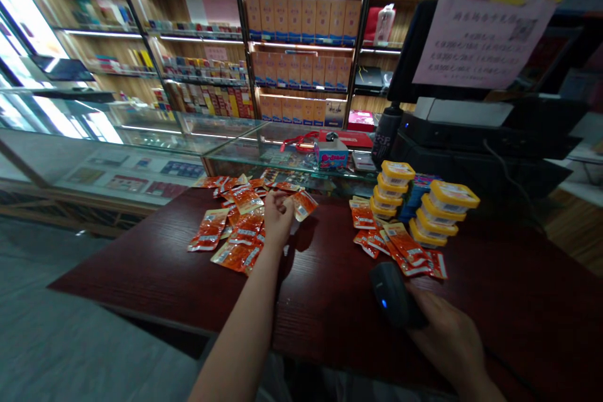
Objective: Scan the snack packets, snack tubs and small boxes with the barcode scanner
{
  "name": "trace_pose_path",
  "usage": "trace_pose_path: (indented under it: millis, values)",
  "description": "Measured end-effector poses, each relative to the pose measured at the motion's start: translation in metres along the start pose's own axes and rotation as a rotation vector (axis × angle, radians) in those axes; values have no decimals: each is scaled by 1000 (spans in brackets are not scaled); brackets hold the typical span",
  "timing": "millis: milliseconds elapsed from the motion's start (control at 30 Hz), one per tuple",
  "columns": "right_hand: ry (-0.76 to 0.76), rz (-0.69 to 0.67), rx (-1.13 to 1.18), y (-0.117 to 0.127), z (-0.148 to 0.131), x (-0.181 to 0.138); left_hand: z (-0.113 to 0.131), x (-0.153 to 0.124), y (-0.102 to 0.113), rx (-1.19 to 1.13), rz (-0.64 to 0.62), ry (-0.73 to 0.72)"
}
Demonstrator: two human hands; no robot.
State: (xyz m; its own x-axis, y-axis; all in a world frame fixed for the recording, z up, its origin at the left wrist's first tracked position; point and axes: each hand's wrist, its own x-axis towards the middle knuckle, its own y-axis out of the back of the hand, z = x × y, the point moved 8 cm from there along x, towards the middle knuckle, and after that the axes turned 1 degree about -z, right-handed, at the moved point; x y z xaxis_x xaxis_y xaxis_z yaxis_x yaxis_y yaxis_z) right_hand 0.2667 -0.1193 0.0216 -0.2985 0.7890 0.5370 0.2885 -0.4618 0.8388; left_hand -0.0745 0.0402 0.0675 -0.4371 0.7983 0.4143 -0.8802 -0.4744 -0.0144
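Observation:
My left hand [279, 218] is closed, its fingers pinching an orange snack packet [305, 205] just above the table, where a shadow falls beneath it. Under and to the left of that hand lies a loose pile of similar orange packets [247, 226]. My right hand [447, 333] is wrapped round a black barcode scanner [393, 295] with a lit blue light. Beyond the scanner, a smaller group of orange packets [400, 242] rests on the dark red table [325, 301]. The fingertips of my right hand are mostly hidden behind the scanner.
Stacks of yellow-lidded tubs [436, 217] stand behind the smaller group, with blue packs [417, 191] between them. A monitor [407, 50] bearing a paper sign [485, 44] rises at the right. Across the back runs a glass counter [235, 147] holding a small colourful box [331, 156].

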Motion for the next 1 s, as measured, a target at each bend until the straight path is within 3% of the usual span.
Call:
trace_pose_path:
  millis: [100, 233, 400, 500, 667, 1000]
  values:
    - [-16, -2, 48, 4, -1, 3, -10, -10, -21, -278, -174, 206]
    - [-122, -13, 250, 17, -1, 14, -18, -26, -40, -476, -351, 455]
    - [-291, -151, 638, 27, -20, 41, -17, -40, -51, -531, -504, 549]
    - [-318, -259, 811, 26, -44, 55, -18, -44, -52, -505, -508, 570]
    - [-369, -364, 905, 21, -68, 65, -26, -45, -52, -472, -483, 580]
    - [-392, -294, 983, 27, -81, 75, -30, -42, -49, -476, -391, 559]
